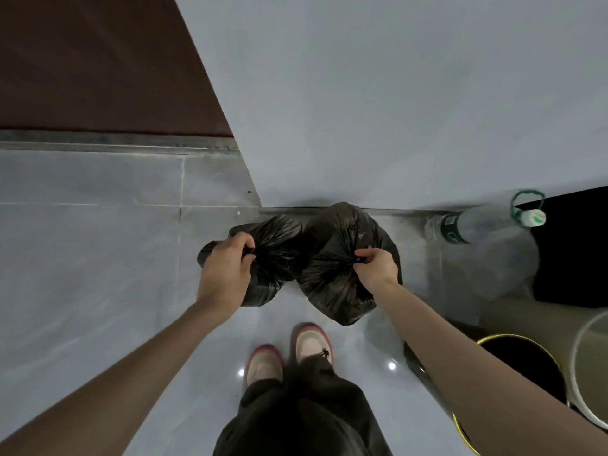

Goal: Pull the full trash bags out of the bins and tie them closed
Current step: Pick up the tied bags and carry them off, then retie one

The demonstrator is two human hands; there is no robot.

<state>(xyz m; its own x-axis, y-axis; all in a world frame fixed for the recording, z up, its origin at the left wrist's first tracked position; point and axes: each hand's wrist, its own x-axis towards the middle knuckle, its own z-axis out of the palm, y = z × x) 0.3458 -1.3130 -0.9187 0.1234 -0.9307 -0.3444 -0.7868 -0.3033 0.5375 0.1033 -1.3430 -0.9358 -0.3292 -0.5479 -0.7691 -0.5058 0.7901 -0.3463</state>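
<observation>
Both trash bags are out of the bins and standing on the floor [98,258], at its far edge where it meets the wall [394,93]. The left bag [283,238] and the right bag [332,284] touch each other, and each bulges with contents hidden by the black plastic. Each mouth is gathered into a tight, puckered neck.

The left grip [227,261] is clenched round the neck of the left bag. The right grip [375,266] pinches the neck of the right bag between curled fingers and thumb. The fingers cover both necks, so the knots may be finished or only being pulled tight. By the look of it, pulling out is done and tying is at or near its end.

Along the floor's right edge, near the person's right forearm, stands a black bin [500,339] with a yellow rim. Its inside is too dark to show any liner or rubbish. Just beside it a pale bin [592,357] is cut off by the frame, and the visible part of its inside looks bare. A large clear water bottle [487,222] with a green handle stands by the wall, near the right bag.
</observation>
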